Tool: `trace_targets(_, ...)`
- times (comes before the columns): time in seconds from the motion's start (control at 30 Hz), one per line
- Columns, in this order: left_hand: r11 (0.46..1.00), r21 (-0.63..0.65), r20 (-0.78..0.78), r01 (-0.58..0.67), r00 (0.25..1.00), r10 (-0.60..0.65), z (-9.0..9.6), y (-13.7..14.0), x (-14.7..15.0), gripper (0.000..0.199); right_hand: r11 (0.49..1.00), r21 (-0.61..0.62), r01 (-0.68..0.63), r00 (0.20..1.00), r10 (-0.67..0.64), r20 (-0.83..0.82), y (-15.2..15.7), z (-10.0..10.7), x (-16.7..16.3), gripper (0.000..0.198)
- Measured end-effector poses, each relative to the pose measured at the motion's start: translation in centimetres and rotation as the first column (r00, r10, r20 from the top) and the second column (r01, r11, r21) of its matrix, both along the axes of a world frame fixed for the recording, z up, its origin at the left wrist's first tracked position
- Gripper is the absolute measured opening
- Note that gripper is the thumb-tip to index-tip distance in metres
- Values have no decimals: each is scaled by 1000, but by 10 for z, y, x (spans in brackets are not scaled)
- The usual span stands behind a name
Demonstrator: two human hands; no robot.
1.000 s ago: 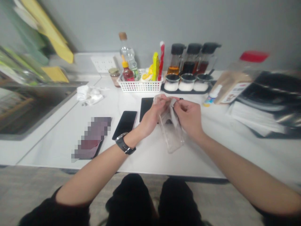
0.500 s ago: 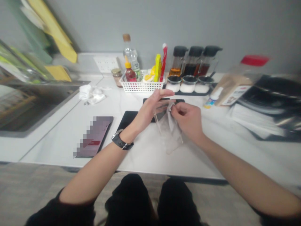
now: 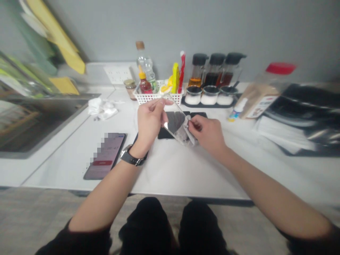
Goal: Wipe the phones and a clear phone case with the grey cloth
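Raised since the earlier frames: clear phone case (image 3: 177, 124), formerly hanging upright between the hands above the counter (image 3: 170, 170), now tilted flat and catching a glint of light.

Left hand (image 3: 149, 120): shifted leftward and higher; grip closed on the case's far left edge, thumb and fingers pinching it. Dark watch (image 3: 130, 159) on the wrist.

Right hand (image 3: 208, 132): grip closed, pressing a small pale cloth (image 3: 189, 128) against the near right corner of the case.

Position of case: held in the air, just above two dark phones (image 3: 170, 120) lying face up on the counter.

Third phone (image 3: 105, 156): left of the hands, near the counter's front edge; its screen is now lit, a red band low on it, the rest blurred. No text readable.

Behind, along the wall: white basket (image 3: 148, 98) with a red-liquid bottle (image 3: 145, 86), yellow and red packets; clear bottle (image 3: 145, 63); small jar (image 3: 130, 86); three dark-capped dispensers (image 3: 216, 69); three white-filled pots (image 3: 208, 95) on a dark tray.

Right: red-lidded container (image 3: 265, 92), tilted, label too blurred to read; small dropper bottle (image 3: 235, 112).

Left: crumpled white cloth (image 3: 102, 108); sink (image 3: 34, 120).
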State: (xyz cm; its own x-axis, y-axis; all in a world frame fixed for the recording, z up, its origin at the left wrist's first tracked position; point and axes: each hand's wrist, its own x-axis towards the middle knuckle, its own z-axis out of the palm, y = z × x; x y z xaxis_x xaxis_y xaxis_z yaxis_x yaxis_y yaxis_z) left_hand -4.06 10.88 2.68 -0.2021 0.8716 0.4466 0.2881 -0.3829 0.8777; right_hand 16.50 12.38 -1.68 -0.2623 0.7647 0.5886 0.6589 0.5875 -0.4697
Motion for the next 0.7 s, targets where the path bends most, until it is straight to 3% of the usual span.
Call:
trace_targets(0.1, 993, -102, 52, 65, 997, -60, -7, 1, 4, 38, 1000, 23, 20, 998, -21, 58, 4, -2, 3, 20)
trace_targets(0.2, 923, -285, -33, 260, 959, -280, -21, -4, 21, 36, 999, 48, 7, 1000, -7, 11, 9, -3, 7, 22)
trace_targets(0.3, 918, -277, -164, 283, 928, -336, -25, -7, 30, 43, 999, 40, 1, 998, 2, -63, 10, -2, 8, 24)
trace_targets(0.43, 987, -114, -10, 115, 993, -117, -10, 0, 12, 32, 998, -22, -55, 993, 52, -104, 7, -1, 5, 21)
trace_targets(0.53, 999, -40, 86, -12, 996, 16, -3, 7, -3, 33, 994, -61, -95, 990, 88, -112, 9, -3, 5, 18)
trace_targets(0.6, 997, -80, 95, -3, 995, 11, -7, 8, -1, 32, 996, -49, -76, 989, 69, -133, 11, -6, 6, 19)
trace_targets(0.7, 966, -221, 4, 133, 991, -135, -21, 3, 15, 31, 997, -18, -71, 988, 67, -137, 15, -8, 9, 21)
